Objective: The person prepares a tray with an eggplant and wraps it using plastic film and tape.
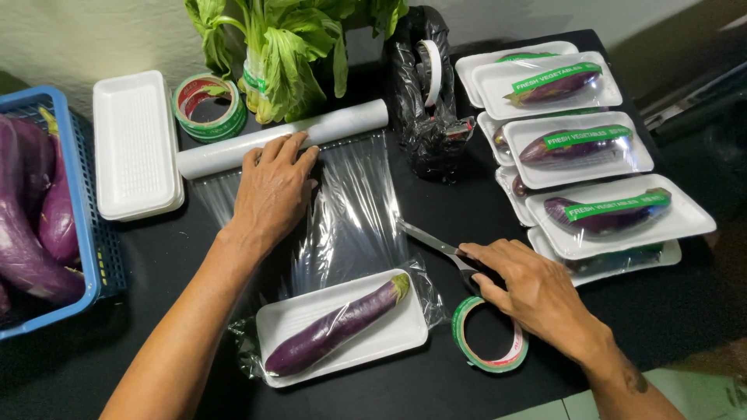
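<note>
Pressing: left hand (272, 190) lies flat, open, on thin, clingy plastic film (350, 210)
Gripping: right hand (529, 292) clasps scissors (436, 245); film looks flimsy, best pinned near the roll (284, 138)

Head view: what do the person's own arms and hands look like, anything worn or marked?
Both the left hand and the right hand are bare: no gloves, rings, watch or bracelet show. Both forearms are bare as far as the frame reaches, with no sleeve in view. The right forearm carries a small dark mark, probably a tattoo, just past the wrist; its shape is too small to tell.
</note>
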